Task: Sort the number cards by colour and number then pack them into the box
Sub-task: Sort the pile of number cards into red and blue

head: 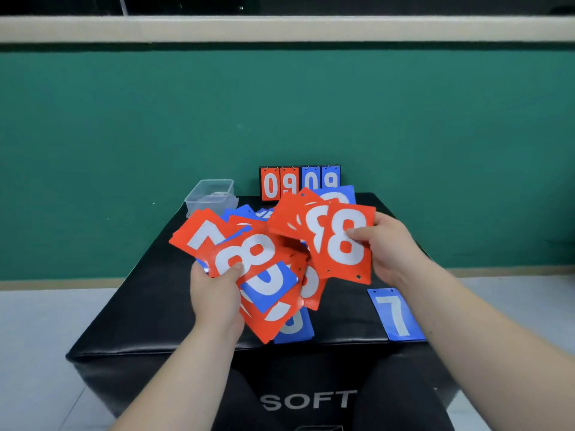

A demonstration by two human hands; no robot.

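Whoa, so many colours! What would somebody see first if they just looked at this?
The bright red and blue number cards fanned in the left hand, mid-picture, and the red 8 card fronting the bunch in the right hand. Then the lone blue 7 card lying on the black block at the right, and the flip scoreboard showing 09 09 at the back.

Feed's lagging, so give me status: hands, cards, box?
Left hand grips mixed red-blue fan. Right hand pinches red cards, 8 in front. Blue 7 lies alone on black block. Clear box back left, nothing over it.
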